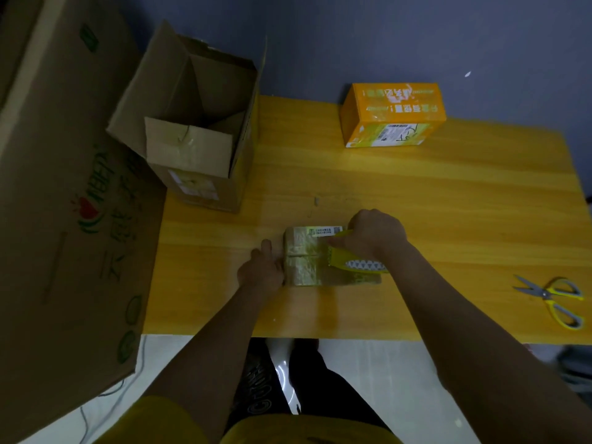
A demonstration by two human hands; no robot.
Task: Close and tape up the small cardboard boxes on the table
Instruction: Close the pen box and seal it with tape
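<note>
A small brown cardboard box (pixel 304 257) lies near the front middle of the wooden table (pixel 416 203), its flaps shut and its top glossy with tape. My left hand (pixel 261 269) presses against the box's left side, fingers together. My right hand (pixel 373 235) rests over the box's right half and grips a yellow tape roll (pixel 355 262) with a white zigzag pattern, held against the box top. A closed orange box (pixel 392 115) stands at the back right. An open brown box (pixel 195 129) with raised flaps stands at the back left.
Yellow-handled scissors (pixel 551 298) lie open near the table's right front edge. A very large printed carton (pixel 64 203) leans along the left side of the table. My legs and a white floor show below the table's front edge.
</note>
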